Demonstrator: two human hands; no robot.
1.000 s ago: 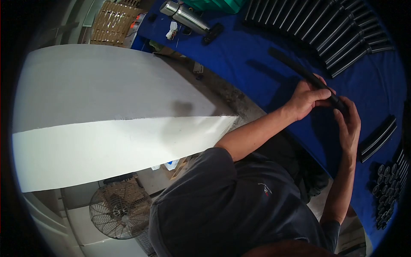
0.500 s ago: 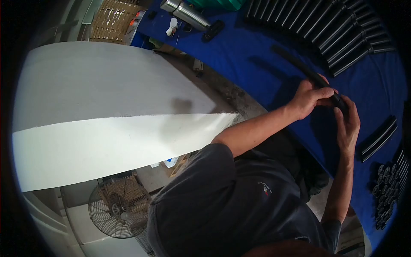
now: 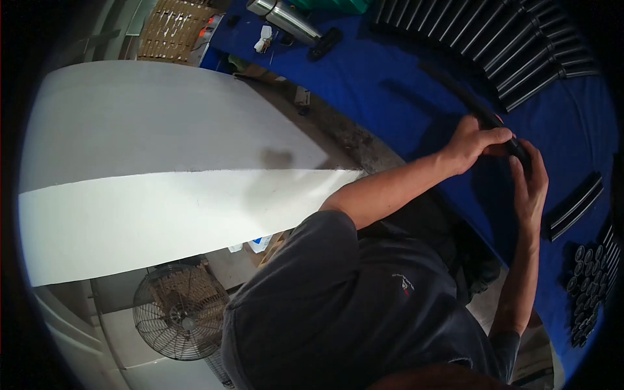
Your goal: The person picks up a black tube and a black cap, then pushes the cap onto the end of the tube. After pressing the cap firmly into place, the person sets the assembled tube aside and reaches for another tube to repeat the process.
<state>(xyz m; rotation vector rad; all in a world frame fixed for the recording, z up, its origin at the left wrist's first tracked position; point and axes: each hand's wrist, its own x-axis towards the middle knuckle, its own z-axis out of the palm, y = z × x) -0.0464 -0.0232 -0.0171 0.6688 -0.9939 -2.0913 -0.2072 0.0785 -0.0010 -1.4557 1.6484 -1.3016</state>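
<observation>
The long black tube (image 3: 484, 114) is up off the blue surface (image 3: 390, 84), angled from upper left down to lower right, w/ both hands on its near end. The left hand (image 3: 473, 144) is wrapped over it from above, fingers curled right around. The right hand (image 3: 530, 188) comes up from below, fingertips pinched on the very end of the tube (can't tell if there's a small cap or plug under those fingers, too dark and hidden).

What could go wrong, imo: both grips are bunched at one end, so the far end hangs out unsupported. If either hand twists or pushes hard, that free end could swing and clip the row of black tubes (image 3: 513, 45) laid out near it and knock them out of line. Also, if something's being pressed on at the tip, a slightly off-axis push could make it slip off the fingertips and drop between the surface edge and the person's lap.

Further out: a short black piece (image 3: 572, 208) lies apart on the cloth to the right, and a cluster of small black caps (image 3: 588, 286) sits beyond it near the edge, prob easy to scatter w/ an elbow. A steel flask (image 3: 286, 18) lies at the far side, well clear.
</observation>
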